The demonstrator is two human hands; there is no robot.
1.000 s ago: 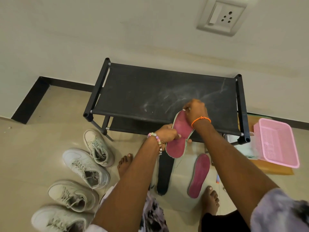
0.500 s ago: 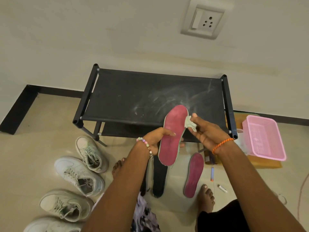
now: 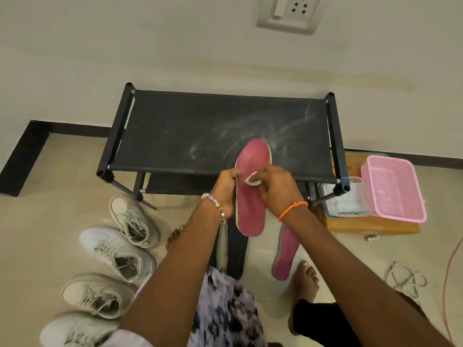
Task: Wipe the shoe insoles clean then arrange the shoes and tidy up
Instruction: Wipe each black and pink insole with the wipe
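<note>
A pink insole (image 3: 251,194) is held upright in front of the black shoe rack (image 3: 225,131). My left hand (image 3: 225,189) grips its left edge at the middle. My right hand (image 3: 275,187) pinches a small white wipe (image 3: 251,178) and presses it on the insole's pink face. A second pink insole (image 3: 285,254) lies on the floor by my right foot. A dark insole (image 3: 236,251) lies on the floor below the held one. Several white sneakers (image 3: 117,249) stand in a row at the left.
A pink plastic basket (image 3: 395,189) and a clear tub of wipes (image 3: 343,199) sit on a wooden board (image 3: 370,227) right of the rack. White cord (image 3: 406,279) and an orange cable (image 3: 448,276) lie on the floor at the right. My bare feet stand near the insoles.
The right hand has moved the wipe from the insole's upper right edge down to its middle. The insole now stands more upright, and the view has shifted downwards.
</note>
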